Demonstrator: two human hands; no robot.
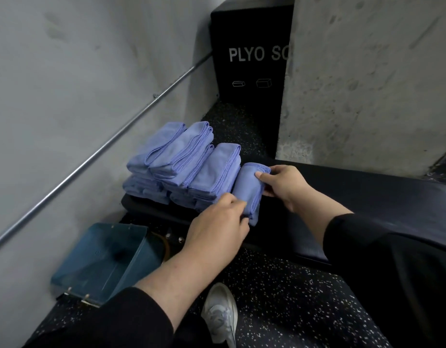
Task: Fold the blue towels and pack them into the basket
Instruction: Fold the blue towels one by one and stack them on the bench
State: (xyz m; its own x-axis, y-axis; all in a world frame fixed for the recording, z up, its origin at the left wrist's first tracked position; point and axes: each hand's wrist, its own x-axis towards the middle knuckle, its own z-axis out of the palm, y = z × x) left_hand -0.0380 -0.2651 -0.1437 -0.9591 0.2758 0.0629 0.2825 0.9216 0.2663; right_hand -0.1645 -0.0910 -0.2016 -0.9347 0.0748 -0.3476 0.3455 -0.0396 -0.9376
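The folded blue towel (248,190) lies on the table (342,187), just beside the towel stacks (181,162). Left hand (217,222) fingers pinch its near end; right hand (283,183) fingers grip its far end. The cloth is probably light and limp: support both ends. The basket (101,262) sits on the floor; its interior is dim.

Printed in pale capitals on the front of the black plyo box (249,59): "PLYO SO", cut off at the right by the concrete pillar (367,79). Lower on the same face, two small outline drawings of boxes, side by side, without lettering. Nothing else legible anywhere in view.
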